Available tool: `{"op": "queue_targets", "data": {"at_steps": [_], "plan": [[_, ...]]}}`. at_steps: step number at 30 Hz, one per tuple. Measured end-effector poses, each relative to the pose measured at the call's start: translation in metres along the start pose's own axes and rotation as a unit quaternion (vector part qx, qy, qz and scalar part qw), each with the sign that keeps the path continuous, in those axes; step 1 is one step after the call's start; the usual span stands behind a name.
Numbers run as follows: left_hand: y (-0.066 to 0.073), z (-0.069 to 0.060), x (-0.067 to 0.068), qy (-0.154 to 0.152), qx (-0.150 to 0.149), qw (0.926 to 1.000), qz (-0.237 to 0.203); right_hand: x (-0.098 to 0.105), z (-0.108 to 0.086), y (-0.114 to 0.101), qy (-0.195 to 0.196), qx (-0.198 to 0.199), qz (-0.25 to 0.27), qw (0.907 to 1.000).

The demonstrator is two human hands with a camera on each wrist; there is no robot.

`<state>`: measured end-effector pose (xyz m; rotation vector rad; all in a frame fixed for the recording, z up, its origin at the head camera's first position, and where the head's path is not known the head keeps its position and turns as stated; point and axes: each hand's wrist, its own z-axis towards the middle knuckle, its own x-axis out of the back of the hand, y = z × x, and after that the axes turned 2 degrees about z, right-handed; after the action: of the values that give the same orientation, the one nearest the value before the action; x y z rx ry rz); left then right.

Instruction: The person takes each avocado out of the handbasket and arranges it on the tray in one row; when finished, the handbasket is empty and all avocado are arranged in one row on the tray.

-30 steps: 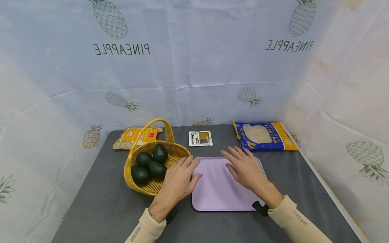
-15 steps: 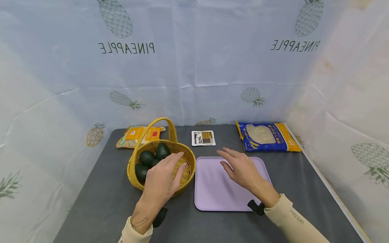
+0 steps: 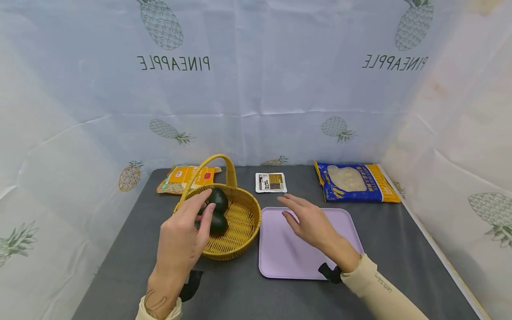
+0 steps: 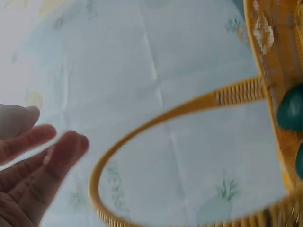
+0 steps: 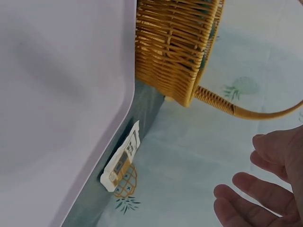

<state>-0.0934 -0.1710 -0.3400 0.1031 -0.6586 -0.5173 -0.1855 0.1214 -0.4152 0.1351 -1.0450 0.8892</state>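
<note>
While L hand (image 3: 180, 240) hangs near the yellow basket (image 3: 242, 222), R hand (image 3: 314, 226) is above the lilac tray (image 3: 286, 260).
Both w/ loose fingers & moderate gap to thumb; dk. green avocados (image 3: 218, 223) lie inside basket, which stands on worktop (image 3: 244, 295) just beside tray.

Head view bright and even; wrist views dimmer, left hand (image 4: 35, 184) blurred, soft shadow on lilac tray (image 5: 66, 109)
</note>
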Motion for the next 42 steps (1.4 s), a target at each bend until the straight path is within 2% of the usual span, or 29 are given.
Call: {"op": "queue_targets", "data": {"at_steps": [3,8,11,17,23,30,36,42], "plan": [[-0.007,0.002,0.006,0.03,-0.004,0.9995,0.005,-0.003,0.004,-0.003,-0.006,-0.004,0.01,0.9999],[-0.021,0.002,0.009,0.054,0.03,0.9981,-0.008,-0.007,0.01,-0.009,-0.013,-0.006,0.028,0.9995],[-0.028,0.0,0.009,0.049,0.06,0.9969,-0.015,-0.009,0.014,-0.014,-0.019,-0.003,0.046,0.9988],[-0.034,-0.006,0.01,0.008,0.126,0.9919,-0.009,-0.017,0.024,-0.022,-0.033,0.003,0.082,0.9961],[-0.039,-0.009,0.01,-0.005,0.182,0.9822,-0.047,-0.027,0.036,-0.029,-0.051,0.005,0.114,0.9921],[-0.04,-0.009,0.012,-0.02,0.24,0.9683,-0.068,-0.039,0.048,-0.038,-0.074,-0.004,0.147,0.9863],[-0.041,-0.009,0.012,-0.027,0.266,0.9575,-0.107,-0.05,0.058,-0.045,-0.102,-0.035,0.175,0.9787],[-0.041,-0.008,0.012,-0.022,0.267,0.954,-0.136,-0.059,0.066,-0.051,-0.12,-0.056,0.192,0.9725]]}}
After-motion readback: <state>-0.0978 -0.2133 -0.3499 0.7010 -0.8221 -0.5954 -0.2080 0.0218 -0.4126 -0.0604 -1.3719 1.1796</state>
